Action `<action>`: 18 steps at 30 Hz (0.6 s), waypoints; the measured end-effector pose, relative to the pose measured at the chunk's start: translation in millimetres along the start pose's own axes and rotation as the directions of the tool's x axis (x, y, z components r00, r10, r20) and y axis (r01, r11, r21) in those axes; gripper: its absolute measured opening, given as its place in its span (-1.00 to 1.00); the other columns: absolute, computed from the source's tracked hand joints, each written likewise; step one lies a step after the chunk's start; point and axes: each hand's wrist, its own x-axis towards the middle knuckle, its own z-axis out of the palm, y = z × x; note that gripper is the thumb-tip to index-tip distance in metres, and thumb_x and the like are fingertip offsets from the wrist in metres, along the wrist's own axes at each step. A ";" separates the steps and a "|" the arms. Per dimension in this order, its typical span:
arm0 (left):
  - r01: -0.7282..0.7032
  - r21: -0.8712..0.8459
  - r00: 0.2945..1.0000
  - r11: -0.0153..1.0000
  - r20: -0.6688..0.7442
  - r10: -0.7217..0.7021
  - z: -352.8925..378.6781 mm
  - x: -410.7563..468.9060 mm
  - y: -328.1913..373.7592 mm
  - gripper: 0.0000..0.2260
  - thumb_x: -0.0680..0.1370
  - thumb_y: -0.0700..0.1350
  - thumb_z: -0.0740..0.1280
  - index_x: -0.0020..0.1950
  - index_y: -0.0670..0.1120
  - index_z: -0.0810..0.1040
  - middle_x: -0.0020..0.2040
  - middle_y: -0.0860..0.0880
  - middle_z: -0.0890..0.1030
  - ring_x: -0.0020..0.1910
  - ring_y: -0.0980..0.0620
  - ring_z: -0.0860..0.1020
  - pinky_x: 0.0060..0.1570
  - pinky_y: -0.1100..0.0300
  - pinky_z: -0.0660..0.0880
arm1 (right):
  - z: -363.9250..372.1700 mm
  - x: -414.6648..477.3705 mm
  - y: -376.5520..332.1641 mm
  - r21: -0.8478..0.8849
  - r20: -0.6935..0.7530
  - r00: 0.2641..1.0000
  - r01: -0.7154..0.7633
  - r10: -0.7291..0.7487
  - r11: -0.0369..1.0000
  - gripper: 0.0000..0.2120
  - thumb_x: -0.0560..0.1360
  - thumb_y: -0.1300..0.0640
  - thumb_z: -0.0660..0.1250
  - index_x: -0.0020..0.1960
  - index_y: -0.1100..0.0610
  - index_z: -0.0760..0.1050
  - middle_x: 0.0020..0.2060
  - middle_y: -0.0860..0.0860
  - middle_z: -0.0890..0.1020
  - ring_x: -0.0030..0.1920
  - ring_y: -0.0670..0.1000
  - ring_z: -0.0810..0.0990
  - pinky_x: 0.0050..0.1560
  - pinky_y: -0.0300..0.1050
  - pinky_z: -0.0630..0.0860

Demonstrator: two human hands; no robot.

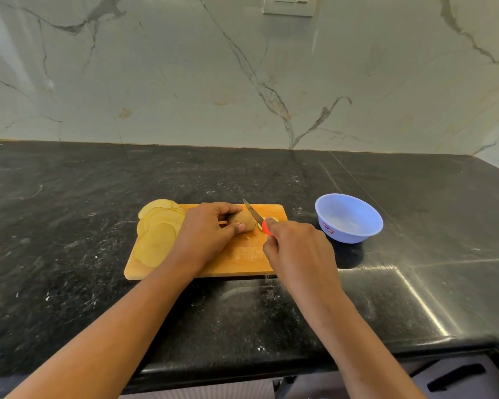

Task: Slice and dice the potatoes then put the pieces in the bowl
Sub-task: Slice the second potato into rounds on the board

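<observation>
Black counter (69, 197) under marble wall (185, 82) bears board (236, 263), blue bowl (355, 236).

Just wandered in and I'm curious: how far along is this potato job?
Done: a pile of round slices lies on the left of the cutting board. In hand: the left hand holds a potato chunk while the right hand works the knife through it. Left: nothing looks diced yet, and the blue bowl holds no pieces.

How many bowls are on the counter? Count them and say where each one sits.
1. The bowl sits on the counter, right of the board and apart from it, just beyond the right hand. No other shows.
</observation>
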 end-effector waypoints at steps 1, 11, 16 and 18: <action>-0.002 -0.003 1.000 1.000 -0.003 0.002 -0.3 0.1 0.3 -0.62 0.46 -0.06 0.46 0.27 0.01 0.56 0.17 0.05 0.62 0.04 0.23 0.51 0.06 0.36 0.39 | 1.2 2.3 -2.0 -0.030 0.019 1.000 0.007 -0.006 1.000 -0.59 0.63 0.06 0.08 0.48 -0.02 0.25 0.08 -0.02 0.59 0.00 0.01 0.57 -0.19 -0.18 0.44; -0.013 -0.004 1.000 1.000 -0.021 0.013 1.2 0.2 1.1 -0.65 0.46 -0.07 0.46 0.24 0.00 0.58 0.15 0.03 0.63 0.07 0.17 0.56 0.05 0.34 0.42 | 10.3 0.3 -10.7 -0.135 0.095 0.995 0.013 -0.001 0.991 -0.59 0.64 0.12 0.09 0.48 0.06 0.22 0.04 0.01 0.56 -0.14 -0.02 0.48 -0.37 -0.22 0.24; 0.013 -0.026 0.999 1.000 -0.030 -0.014 1.2 -0.5 -1.5 -0.66 0.46 -0.07 0.46 0.23 0.02 0.59 0.17 0.03 0.62 0.03 0.21 0.54 -0.01 0.40 0.39 | 12.5 -14.9 -13.5 -0.121 0.174 0.985 0.020 0.001 0.992 -0.54 0.63 0.13 0.10 0.51 0.10 0.14 0.11 0.02 0.54 -0.14 0.00 0.46 -0.46 -0.27 0.05; 0.013 -0.019 1.000 1.000 -0.028 -0.014 1.0 -0.4 -1.9 -0.65 0.46 -0.05 0.46 0.25 0.02 0.57 0.18 0.05 0.61 -0.01 0.25 0.49 -0.12 0.50 0.34 | 10.3 -26.1 -11.2 -0.112 0.151 0.988 0.023 -0.006 0.993 -0.53 0.64 0.12 0.09 0.52 0.09 0.11 0.12 0.01 0.53 -0.11 0.00 0.49 -0.45 -0.28 0.05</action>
